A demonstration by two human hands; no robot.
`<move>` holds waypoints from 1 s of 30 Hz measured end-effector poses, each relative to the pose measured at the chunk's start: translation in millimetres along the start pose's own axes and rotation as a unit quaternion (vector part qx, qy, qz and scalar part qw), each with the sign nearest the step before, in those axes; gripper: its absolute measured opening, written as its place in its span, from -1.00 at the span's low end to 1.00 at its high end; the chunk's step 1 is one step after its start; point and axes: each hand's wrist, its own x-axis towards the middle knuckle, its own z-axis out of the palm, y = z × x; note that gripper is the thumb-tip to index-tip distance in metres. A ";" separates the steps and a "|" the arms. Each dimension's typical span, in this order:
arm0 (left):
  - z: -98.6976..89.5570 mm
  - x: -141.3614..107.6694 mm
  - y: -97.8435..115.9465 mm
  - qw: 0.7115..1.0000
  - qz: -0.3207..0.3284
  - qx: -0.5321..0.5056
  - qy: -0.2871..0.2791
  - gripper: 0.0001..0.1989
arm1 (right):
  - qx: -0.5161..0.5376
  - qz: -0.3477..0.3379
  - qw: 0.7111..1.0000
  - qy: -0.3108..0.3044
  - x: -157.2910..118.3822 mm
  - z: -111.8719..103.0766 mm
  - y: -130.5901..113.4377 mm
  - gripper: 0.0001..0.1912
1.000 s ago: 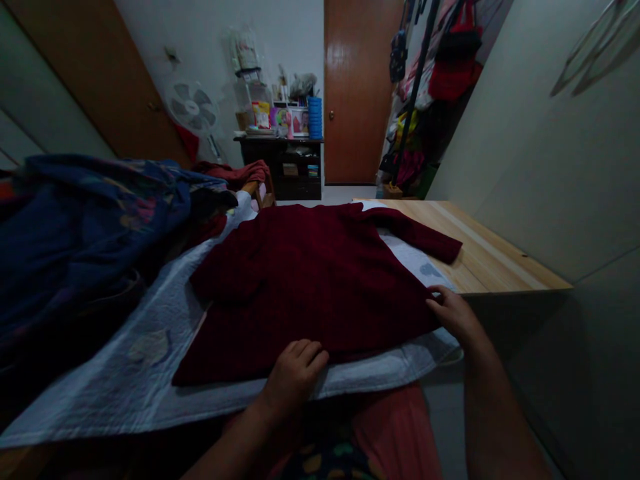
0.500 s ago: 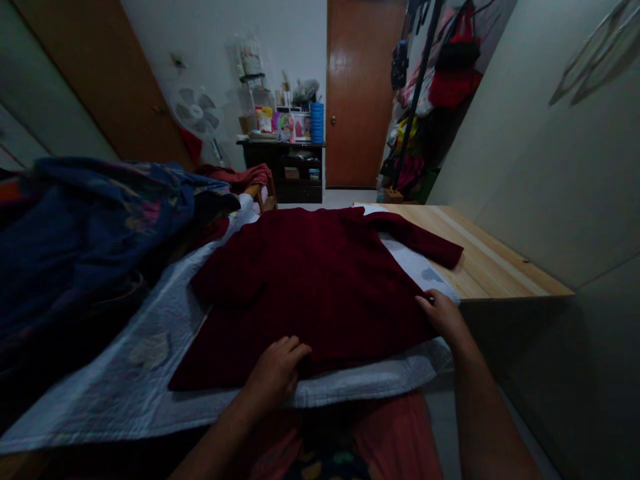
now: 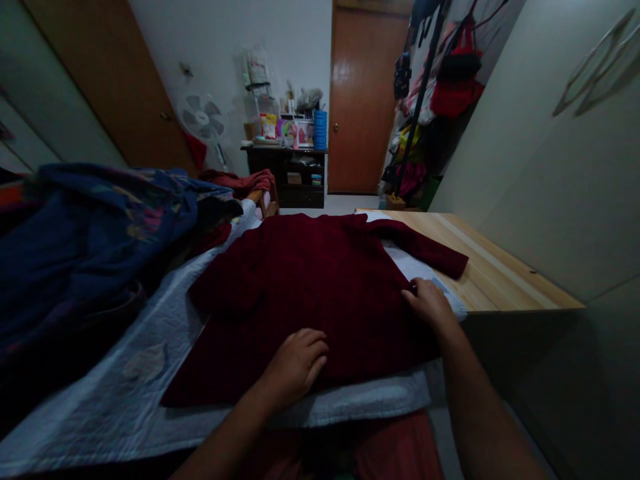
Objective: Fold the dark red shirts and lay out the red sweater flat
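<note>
A dark red long-sleeved garment (image 3: 320,287) lies spread over a pale cloth (image 3: 125,400). Its right sleeve reaches out over a wooden board, while the left sleeve is folded in against the body. My left hand (image 3: 300,360) rests on the lower middle of the garment, palm down, with fingers slightly curved and nothing gripped. At the garment's right side edge, my right hand (image 3: 427,301) pinches the fabric between thumb and fingers.
A heap of blue patterned clothing (image 3: 100,233) covers the left side. The wooden board (image 3: 480,267) extends at the right beside a pale cabinet (image 3: 565,173). Farther back stand a fan (image 3: 203,119), a dark shelf (image 3: 285,175) and a door (image 3: 367,100).
My right hand has moved up and left along the garment's side edge, drawing it slightly inward. My left hand has shifted a little right and farther onto the garment. The view has tilted slightly.
</note>
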 end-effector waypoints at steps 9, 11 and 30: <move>42.9 77.7 27.2 0.991 0.113 0.059 -0.038 -0.51 | -0.004 0.033 0.999 -0.026 56.5 8.4 -43.6 -0.53; 50.9 93.3 33.0 0.990 0.115 0.057 -0.053 -0.47 | -0.002 0.034 0.999 -0.033 61.9 8.1 -42.3 -0.53; 71.6 99.2 36.2 0.984 0.148 0.022 -0.101 -0.44 | 0.034 -0.035 0.993 -0.110 90.4 6.2 -18.6 -0.71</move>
